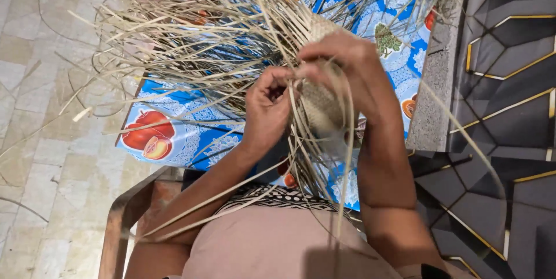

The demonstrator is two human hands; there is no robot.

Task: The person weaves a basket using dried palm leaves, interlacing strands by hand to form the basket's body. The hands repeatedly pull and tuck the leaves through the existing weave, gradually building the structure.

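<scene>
Dozens of loose pale straw strands [191, 41] fan out from the small tan woven straw piece [321, 102], which sits between both sets of fingers, above the blue fruit-patterned tablecloth [168, 134]. The left hand [267, 108] curls narrow, pinching a strand just beside the weave; the right hand [341, 62] arches over the top, clamping it. Best practice here, I'd say: keep each strand taut and flat against the weave.

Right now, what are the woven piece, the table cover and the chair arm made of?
Woven piece: dry plant strips, likely palm or straw; matte tan, loose ends splay out. Table cover: probably plastic-coated cloth; glossy, printed fruit pattern. Chair arm: looks like metal; smooth bent bar, brownish sheen.
</scene>
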